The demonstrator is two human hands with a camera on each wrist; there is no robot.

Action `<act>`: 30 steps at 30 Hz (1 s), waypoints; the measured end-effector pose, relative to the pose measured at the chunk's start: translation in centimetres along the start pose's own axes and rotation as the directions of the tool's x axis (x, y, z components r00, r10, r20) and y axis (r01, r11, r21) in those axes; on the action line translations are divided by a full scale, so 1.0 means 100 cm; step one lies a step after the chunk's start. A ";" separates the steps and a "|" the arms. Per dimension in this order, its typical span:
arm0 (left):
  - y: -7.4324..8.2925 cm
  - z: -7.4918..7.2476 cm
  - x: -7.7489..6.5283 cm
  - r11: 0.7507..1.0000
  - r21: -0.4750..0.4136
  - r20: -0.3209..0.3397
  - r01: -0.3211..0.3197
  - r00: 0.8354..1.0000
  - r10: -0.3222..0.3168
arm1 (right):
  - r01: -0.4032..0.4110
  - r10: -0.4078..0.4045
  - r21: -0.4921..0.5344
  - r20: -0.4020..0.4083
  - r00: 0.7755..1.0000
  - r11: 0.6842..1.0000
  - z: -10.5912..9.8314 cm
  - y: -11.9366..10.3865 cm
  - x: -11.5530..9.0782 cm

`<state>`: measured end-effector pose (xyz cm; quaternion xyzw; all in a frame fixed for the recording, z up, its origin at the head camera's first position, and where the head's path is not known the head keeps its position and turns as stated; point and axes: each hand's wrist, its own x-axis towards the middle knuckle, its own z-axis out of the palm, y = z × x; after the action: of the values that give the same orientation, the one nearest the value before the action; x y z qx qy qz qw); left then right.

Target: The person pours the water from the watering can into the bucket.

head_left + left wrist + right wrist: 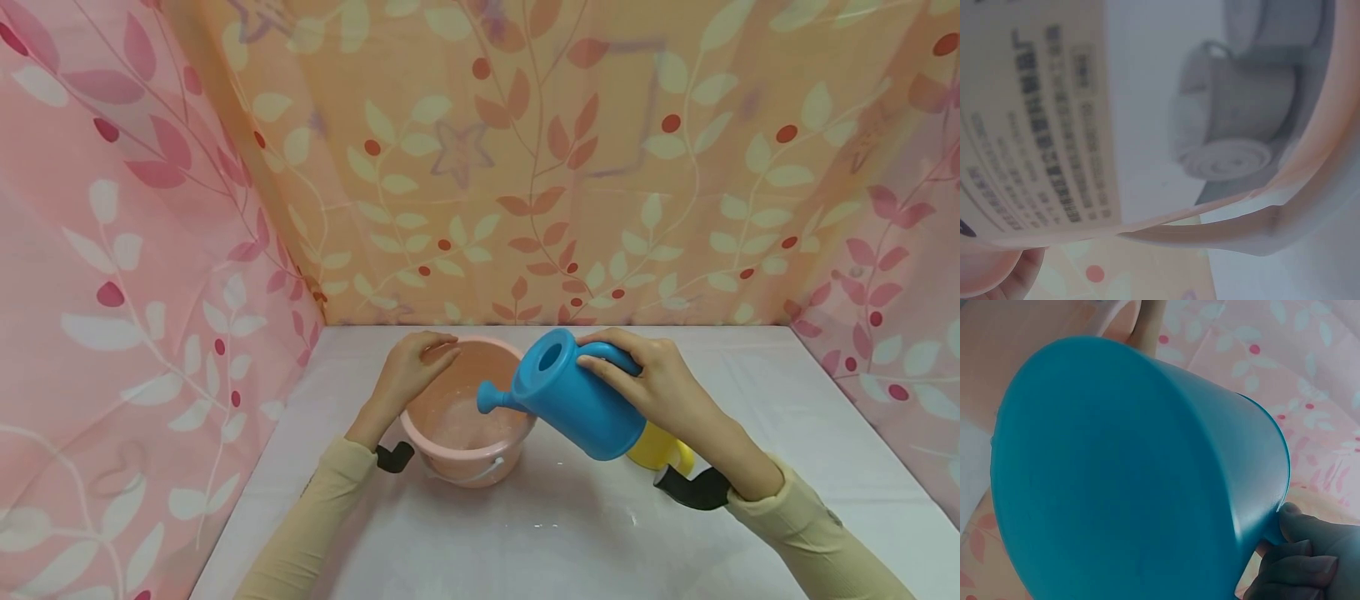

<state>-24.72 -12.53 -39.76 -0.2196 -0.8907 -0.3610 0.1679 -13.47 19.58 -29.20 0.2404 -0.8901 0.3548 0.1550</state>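
My right hand [660,379] grips the handle of a blue watering can [585,400]. The can tilts left, its spout [495,398] reaching over the pink bucket [468,454]. In the right wrist view the can's base [1110,475] fills much of the picture, and curled fingers [1294,569] show at the handle. At the bucket's left rim, my left hand [408,367] holds on, thumb on the inner side. The left wrist view has the bucket's printed label [1041,125] close up, with part of the left hand [1025,275] by the rim. Shallow water shows inside the bucket.
A yellow object with a handle [656,450] stands behind the watering can, partly hidden by it. Water drops [540,526] lie on the white tabletop [450,550]. Leaf-patterned cloth [525,167] encloses the table at the back and both sides.
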 end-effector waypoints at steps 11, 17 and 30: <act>0.001 -0.001 0.000 1.000 0.006 0.000 -0.006 1.000 0.006 | -0.010 0.010 -0.005 0.016 1.000 1.000 0.000 -0.003 0.001; 0.001 -0.001 0.000 1.000 0.010 0.003 -0.001 1.000 0.001 | -0.011 0.011 -0.012 0.015 1.000 1.000 0.000 -0.003 0.002; 0.000 -0.001 0.000 1.000 0.014 -0.005 -0.007 1.000 0.007 | 0.003 -0.003 -0.009 0.016 1.000 1.000 -0.001 -0.003 0.004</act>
<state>-24.78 -12.60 -39.72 -0.2208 -0.8919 -0.3549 0.1728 -13.64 19.35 -28.82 0.2439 -0.8925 0.3487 0.1497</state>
